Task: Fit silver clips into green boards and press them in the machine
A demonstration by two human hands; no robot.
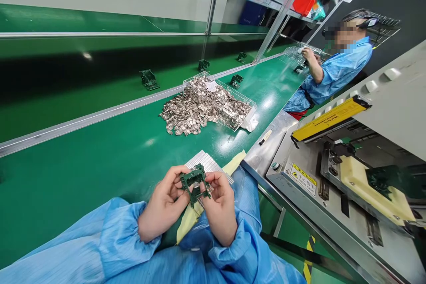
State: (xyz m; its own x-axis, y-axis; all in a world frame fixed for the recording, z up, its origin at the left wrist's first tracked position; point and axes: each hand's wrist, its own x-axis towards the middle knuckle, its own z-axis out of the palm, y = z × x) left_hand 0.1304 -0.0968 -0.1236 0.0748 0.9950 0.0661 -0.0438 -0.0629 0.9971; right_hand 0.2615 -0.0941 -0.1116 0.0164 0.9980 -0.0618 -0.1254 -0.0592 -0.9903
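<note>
Left hand [164,204] and right hand [219,206] fingers both grip the small dark-green slotted plastic frame [195,184], held between them above the green worktop [100,159].

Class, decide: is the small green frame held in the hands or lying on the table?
Held. The left hand and the right hand pinch the green frame, one at each side.

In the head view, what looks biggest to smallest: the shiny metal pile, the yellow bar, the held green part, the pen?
1. metal pile
2. yellow bar
3. green part, which looks bigger because it is nearest the camera
4. pen
</note>
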